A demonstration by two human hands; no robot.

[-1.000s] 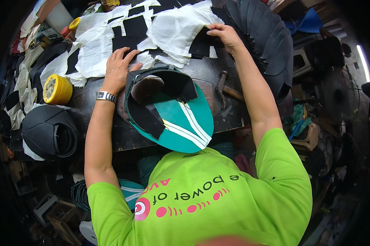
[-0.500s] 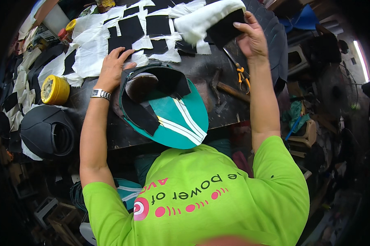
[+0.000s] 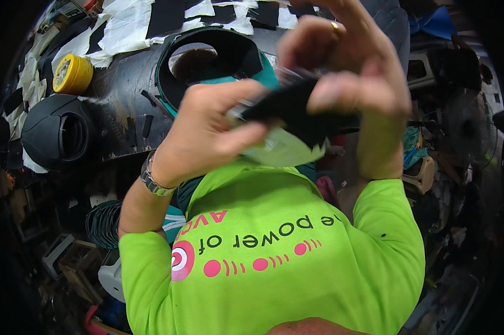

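Note:
Between my two hands, above the shirt front, is a black sheet piece (image 3: 288, 106) with a pale, see-through flap (image 3: 285, 146) below it. My left hand (image 3: 204, 131) pinches its left end between thumb and fingers. My right hand (image 3: 358, 72) is raised and smeared by motion; its thumb and curled fingers close on the piece's right side. Behind them on the table lies a teal and black helmet-shaped shell (image 3: 171, 61) with a round opening, partly covered by my hands and the piece.
Black patches on white cloth (image 3: 126, 25) cover the far table (image 3: 115, 81). At left are a yellow tub (image 3: 73, 74) and a black helmet-like shell (image 3: 56, 133). Small black scraps (image 3: 147, 125) lie near the table edge. Clutter fills the right side, with a beige stool (image 3: 422, 173).
My right hand has come inward from the far right, bringing the black piece close. My left hand has left the table to grip it. The white cloth on it no longer shows clearly.

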